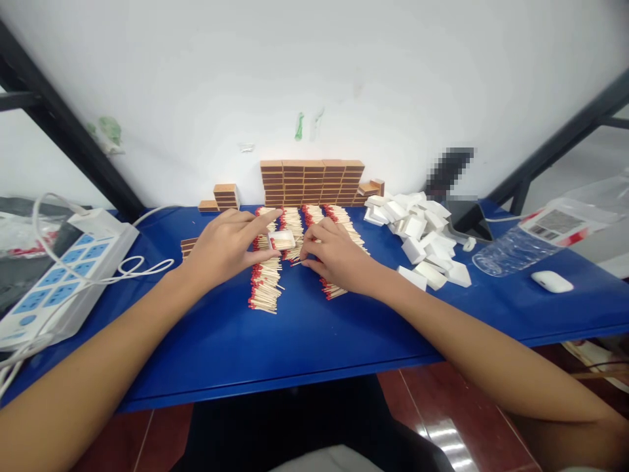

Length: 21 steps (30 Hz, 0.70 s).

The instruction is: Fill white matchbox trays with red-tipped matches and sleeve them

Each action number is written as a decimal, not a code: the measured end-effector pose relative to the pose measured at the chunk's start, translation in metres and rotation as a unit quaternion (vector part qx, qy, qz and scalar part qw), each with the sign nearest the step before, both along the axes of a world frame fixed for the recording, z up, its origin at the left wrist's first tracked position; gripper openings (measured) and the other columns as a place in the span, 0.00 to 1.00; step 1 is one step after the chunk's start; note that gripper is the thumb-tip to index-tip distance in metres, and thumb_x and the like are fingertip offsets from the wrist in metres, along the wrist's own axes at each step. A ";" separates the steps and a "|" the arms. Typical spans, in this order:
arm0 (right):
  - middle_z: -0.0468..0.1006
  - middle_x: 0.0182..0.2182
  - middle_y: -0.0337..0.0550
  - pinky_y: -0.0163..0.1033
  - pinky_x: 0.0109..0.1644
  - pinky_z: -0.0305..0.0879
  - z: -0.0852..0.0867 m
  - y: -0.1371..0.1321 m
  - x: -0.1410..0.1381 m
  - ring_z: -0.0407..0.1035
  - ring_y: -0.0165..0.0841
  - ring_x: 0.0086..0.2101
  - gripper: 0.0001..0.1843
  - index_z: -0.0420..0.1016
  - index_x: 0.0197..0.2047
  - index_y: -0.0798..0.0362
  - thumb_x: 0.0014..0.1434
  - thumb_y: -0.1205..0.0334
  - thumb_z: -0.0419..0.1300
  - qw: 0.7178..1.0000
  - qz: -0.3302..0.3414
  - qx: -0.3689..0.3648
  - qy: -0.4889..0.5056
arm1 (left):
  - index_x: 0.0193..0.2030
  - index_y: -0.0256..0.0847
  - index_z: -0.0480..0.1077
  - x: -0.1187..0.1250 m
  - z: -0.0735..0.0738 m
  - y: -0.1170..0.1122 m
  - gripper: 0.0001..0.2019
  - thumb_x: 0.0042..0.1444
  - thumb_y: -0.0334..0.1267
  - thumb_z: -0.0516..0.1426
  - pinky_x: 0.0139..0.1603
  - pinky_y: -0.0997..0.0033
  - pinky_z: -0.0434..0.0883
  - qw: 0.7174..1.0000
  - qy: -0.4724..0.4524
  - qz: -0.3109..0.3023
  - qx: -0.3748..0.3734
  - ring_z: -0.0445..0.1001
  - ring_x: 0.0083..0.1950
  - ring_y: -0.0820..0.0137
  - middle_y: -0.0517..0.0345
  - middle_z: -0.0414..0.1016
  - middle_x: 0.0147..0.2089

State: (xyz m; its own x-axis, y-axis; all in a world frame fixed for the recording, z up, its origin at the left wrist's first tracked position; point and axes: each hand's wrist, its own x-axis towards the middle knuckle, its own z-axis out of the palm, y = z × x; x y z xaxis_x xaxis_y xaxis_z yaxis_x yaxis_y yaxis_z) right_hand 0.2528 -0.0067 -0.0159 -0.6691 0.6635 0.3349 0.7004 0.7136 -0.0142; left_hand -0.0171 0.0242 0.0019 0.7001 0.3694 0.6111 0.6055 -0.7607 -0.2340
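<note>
My left hand (pixel 223 246) holds a small white matchbox tray (pixel 285 237) between thumb and index finger, with some matches lying in it. Just to its right, my right hand (pixel 334 252) is closed in a pinch, and a red-tipped match (pixel 295 263) shows at its fingertips. Under and around both hands run several long rows of red-headed matches. The leftmost row (pixel 265 288) reaches nearest the front edge, and the right hand partly covers the rows (pixel 346 226) on the right.
Brown matchboxes (pixel 312 183) are stacked against the wall, with a smaller stack (pixel 226 195) on their left. White trays (pixel 425 229) lie heaped at right, near a plastic bottle (pixel 515 249) and a white earbud case (pixel 552 282). A power strip (pixel 63 282) with cables occupies the left of the blue table (pixel 295 347).
</note>
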 end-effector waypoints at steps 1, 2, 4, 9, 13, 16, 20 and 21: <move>0.75 0.46 0.53 0.48 0.51 0.57 0.000 0.000 0.000 0.61 0.44 0.49 0.06 0.78 0.45 0.55 0.70 0.64 0.60 1.000 -0.002 0.005 0.003 | 0.72 0.40 0.62 0.000 0.000 0.000 0.35 0.63 0.50 0.65 0.48 0.61 0.74 1.000 0.002 0.000 0.001 0.80 0.42 0.59 0.51 0.83 0.43; 0.75 0.46 0.53 0.48 0.51 0.57 0.000 0.001 0.000 0.60 0.44 0.49 0.07 0.78 0.46 0.55 0.71 0.64 0.59 1.000 -0.006 0.012 0.006 | 0.72 0.41 0.61 0.000 0.000 0.000 0.35 0.63 0.50 0.65 0.48 0.61 0.74 1.000 0.003 0.002 0.001 0.80 0.43 0.59 0.51 0.83 0.43; 0.75 0.47 0.55 0.49 0.51 0.56 0.000 0.002 0.001 0.60 0.45 0.50 0.08 0.78 0.47 0.55 0.72 0.64 0.57 0.999 -0.016 0.030 0.004 | 0.72 0.41 0.62 0.000 0.000 0.000 0.35 0.63 0.50 0.65 0.48 0.61 0.74 1.000 0.002 0.004 -0.001 0.80 0.42 0.59 0.51 0.83 0.43; 0.74 0.46 0.56 0.48 0.51 0.54 -0.004 0.005 0.000 0.59 0.46 0.51 0.09 0.78 0.43 0.54 0.71 0.66 0.56 0.997 -0.035 0.061 -0.043 | 0.72 0.42 0.62 0.001 0.001 -0.001 0.35 0.63 0.49 0.65 0.47 0.62 0.74 1.000 -0.008 -0.011 0.003 0.80 0.42 0.60 0.52 0.83 0.42; 0.74 0.47 0.57 0.48 0.51 0.54 -0.006 0.005 -0.003 0.59 0.47 0.51 0.10 0.77 0.42 0.55 0.72 0.66 0.54 0.995 -0.040 0.069 -0.066 | 0.73 0.42 0.61 0.001 0.000 -0.001 0.35 0.63 0.49 0.65 0.47 0.62 0.73 1.000 -0.004 -0.013 0.012 0.80 0.41 0.60 0.53 0.83 0.42; 0.74 0.48 0.59 0.49 0.52 0.55 -0.007 0.004 -0.003 0.59 0.47 0.52 0.12 0.76 0.43 0.56 0.74 0.66 0.52 0.994 -0.032 0.068 -0.074 | 0.73 0.42 0.60 0.001 0.000 0.000 0.36 0.62 0.48 0.66 0.47 0.62 0.73 1.000 0.000 -0.013 0.015 0.79 0.41 0.60 0.54 0.82 0.42; 0.74 0.49 0.59 0.50 0.52 0.56 -0.003 0.001 -0.003 0.59 0.47 0.51 0.13 0.76 0.44 0.57 0.74 0.65 0.51 0.997 -0.020 0.053 -0.059 | 0.72 0.42 0.60 0.001 0.001 -0.001 0.36 0.62 0.49 0.66 0.46 0.63 0.74 1.000 0.001 -0.011 0.020 0.79 0.41 0.60 0.54 0.82 0.42; 0.74 0.49 0.58 0.50 0.52 0.56 -0.002 0.000 -0.003 0.59 0.47 0.51 0.12 0.76 0.44 0.57 0.74 0.64 0.51 0.997 -0.016 0.045 -0.055 | 0.72 0.42 0.60 0.001 0.001 -0.001 0.36 0.62 0.49 0.66 0.46 0.63 0.74 1.000 0.002 -0.011 0.022 0.79 0.41 0.60 0.54 0.82 0.42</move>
State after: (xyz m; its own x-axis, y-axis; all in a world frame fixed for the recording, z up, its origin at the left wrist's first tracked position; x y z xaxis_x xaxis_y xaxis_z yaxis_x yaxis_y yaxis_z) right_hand 0.2495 -0.0065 -0.0176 -0.6845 0.6551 0.3200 0.7161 0.6865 0.1265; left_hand -0.0160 0.0237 0.0026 0.7095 0.3279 0.6238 0.5886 -0.7625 -0.2687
